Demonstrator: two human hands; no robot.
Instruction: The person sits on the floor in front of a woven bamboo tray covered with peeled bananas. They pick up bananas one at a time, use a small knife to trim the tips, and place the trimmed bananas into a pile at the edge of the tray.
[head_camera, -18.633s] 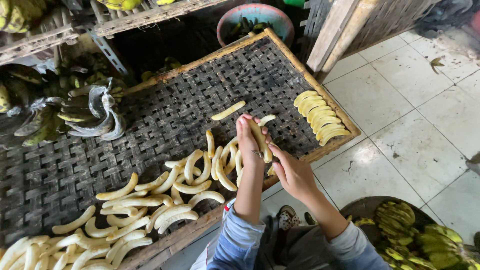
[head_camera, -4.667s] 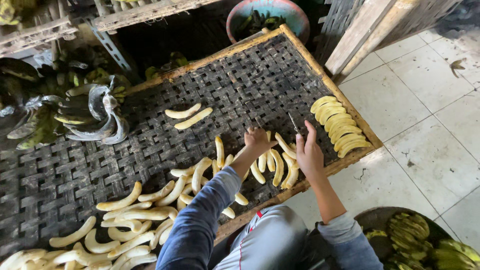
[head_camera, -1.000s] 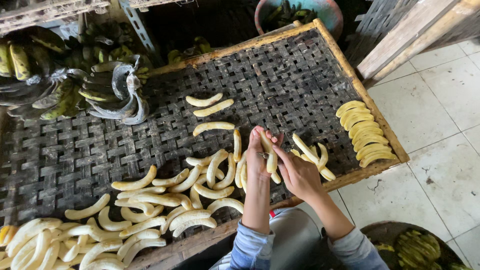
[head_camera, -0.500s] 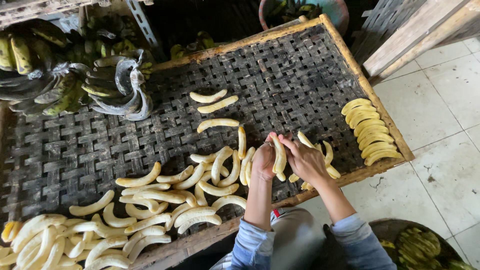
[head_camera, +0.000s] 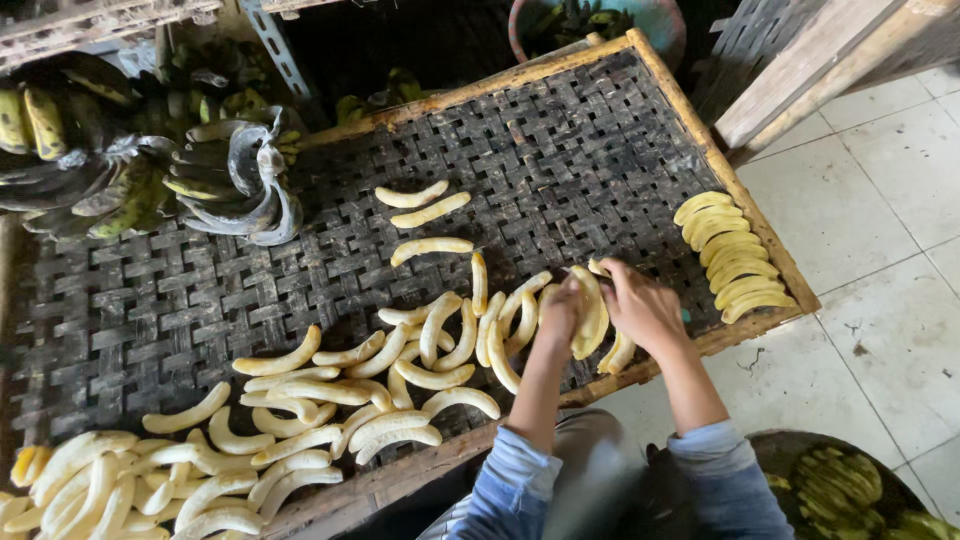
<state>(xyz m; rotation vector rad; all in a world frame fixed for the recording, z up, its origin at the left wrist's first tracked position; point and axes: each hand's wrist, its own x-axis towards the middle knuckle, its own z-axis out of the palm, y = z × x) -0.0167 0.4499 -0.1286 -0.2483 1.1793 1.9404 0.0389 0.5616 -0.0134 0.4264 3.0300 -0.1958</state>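
Both my hands meet over a woven dark tray (head_camera: 600, 150) with a wooden rim. My left hand (head_camera: 560, 312) and my right hand (head_camera: 640, 305) together grip one peeled pale banana (head_camera: 588, 318) held upright between them. Several more peeled bananas (head_camera: 440, 345) lie loose on the weave just left of my hands. A neat row of peeled bananas (head_camera: 735, 255) sits at the tray's right edge. Three single peeled bananas (head_camera: 430, 210) lie farther back in the middle.
A big heap of peeled bananas (head_camera: 150, 470) fills the near left corner. Unpeeled dark green bananas (head_camera: 120, 170) and a plastic bag lie at the far left. A basin of green bananas (head_camera: 840, 485) stands on the tiled floor (head_camera: 880, 300) at lower right. A round tub (head_camera: 600, 15) is behind the tray.
More peeled bananas lie on the tray than in the oldest frame. Over the last second my hands stayed close together on a banana near the front rim.
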